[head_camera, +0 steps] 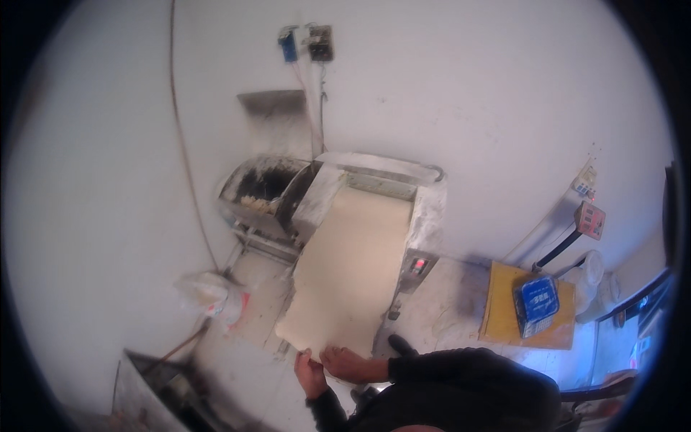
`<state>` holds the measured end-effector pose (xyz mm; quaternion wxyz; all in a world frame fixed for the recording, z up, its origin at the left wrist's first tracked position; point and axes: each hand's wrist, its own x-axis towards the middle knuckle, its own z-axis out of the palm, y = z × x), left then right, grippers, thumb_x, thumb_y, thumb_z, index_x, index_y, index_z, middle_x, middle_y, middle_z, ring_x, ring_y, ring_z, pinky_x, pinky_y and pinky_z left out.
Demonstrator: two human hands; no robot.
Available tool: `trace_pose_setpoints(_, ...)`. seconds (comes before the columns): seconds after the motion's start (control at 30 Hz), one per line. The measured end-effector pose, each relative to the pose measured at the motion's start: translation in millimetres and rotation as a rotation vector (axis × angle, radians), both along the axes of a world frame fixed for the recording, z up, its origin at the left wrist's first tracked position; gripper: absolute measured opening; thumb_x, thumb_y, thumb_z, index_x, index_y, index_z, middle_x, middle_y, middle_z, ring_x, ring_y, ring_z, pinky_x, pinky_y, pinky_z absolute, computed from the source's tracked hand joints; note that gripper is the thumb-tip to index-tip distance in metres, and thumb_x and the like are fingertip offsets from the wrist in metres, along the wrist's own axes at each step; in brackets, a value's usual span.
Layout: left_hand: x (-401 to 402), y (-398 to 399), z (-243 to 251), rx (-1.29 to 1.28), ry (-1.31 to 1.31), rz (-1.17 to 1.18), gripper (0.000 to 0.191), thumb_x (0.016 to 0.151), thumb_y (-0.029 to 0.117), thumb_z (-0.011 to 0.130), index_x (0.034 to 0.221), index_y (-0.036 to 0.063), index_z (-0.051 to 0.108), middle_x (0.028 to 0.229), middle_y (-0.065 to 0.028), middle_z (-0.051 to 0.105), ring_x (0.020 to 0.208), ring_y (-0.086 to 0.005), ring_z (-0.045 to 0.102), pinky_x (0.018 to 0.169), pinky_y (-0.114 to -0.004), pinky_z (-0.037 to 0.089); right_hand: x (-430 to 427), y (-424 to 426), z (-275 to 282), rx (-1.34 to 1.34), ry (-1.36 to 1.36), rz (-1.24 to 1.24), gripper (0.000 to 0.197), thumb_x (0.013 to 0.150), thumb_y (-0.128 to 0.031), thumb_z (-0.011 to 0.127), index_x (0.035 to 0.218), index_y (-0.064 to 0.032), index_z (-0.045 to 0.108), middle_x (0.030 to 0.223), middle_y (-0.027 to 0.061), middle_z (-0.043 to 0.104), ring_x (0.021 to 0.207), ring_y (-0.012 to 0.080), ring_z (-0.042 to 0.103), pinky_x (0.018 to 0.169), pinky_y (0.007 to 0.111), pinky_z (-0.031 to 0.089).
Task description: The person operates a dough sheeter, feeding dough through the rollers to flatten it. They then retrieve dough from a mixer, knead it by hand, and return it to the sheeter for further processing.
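Note:
A wide sheet of pale dough (356, 259) lies down the bed of a dough sheeter (426, 210), widest toward the middle and with an uneven left edge. At its near end, my left hand (310, 373) grips the left corner, fingers bent upward. Close beside it my right hand (344, 363) has its fingers curled on the dough's near edge. The two hands almost touch, and the undersides of their fingers are hidden. Behind the dough runs the sheeter's roller housing (380, 186). A red light glows on the switch (418, 264) at its right side.
Left of the sheeter stands an open mixer drum (259, 189) with crumbly dough inside. A plastic sack (216, 299) and an open metal bin (162, 383) are on the left. At right, a blue tub (540, 299) sits on a scale over a yellow board (496, 318).

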<state>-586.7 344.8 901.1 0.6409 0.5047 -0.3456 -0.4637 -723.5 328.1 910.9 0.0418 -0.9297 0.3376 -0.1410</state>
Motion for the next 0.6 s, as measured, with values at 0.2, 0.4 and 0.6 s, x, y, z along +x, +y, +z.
trace_pose_setpoints(0.2, 21.7, 35.0, -16.3, -0.006, 0.146, 0.118, 0.02, 0.095, 0.007, 0.05, 0.097, -0.0093, 0.06, 0.093, -0.0145, 0.06, 0.085, -0.0199, 0.059, 0.071, -0.032, 0.05, 37.4, 28.8, -40.1, 0.07, -0.163, 0.101, 0.021, 0.081, -0.01, 0.055, 0.094, 0.0065, 0.056, 0.083, 0.0189, 0.058, 0.073, 0.0312, 0.061, 0.063, 0.04, 0.052)
trace_pose_setpoints(0.4, 67.4, 75.6, -67.4, -0.064, -0.379, 0.226, 0.014, 0.093, 0.004, 0.051, 0.097, -0.006, 0.06, 0.088, -0.018, 0.063, 0.078, -0.0278, 0.062, 0.066, -0.036, 0.051, 75.6, 60.4, -55.6, 0.179, -0.24, 0.216, 0.016, 0.082, -0.009, 0.055, 0.087, 0.0061, 0.057, 0.079, 0.021, 0.059, 0.073, 0.0359, 0.063, 0.064, 0.045, 0.051)
trace_pose_setpoints(0.6, 105.4, 115.8, -102.0, -0.148, -0.919, 0.307, 0.014, 0.089, 0.004, 0.054, 0.098, -0.0026, 0.063, 0.085, -0.0201, 0.065, 0.07, -0.0319, 0.062, 0.058, -0.037, 0.048, 100.3, 89.5, -75.7, 0.231, -0.275, 0.287, 0.017, 0.083, -0.01, 0.055, 0.087, 0.0062, 0.058, 0.08, 0.0211, 0.059, 0.074, 0.036, 0.063, 0.064, 0.045, 0.051)
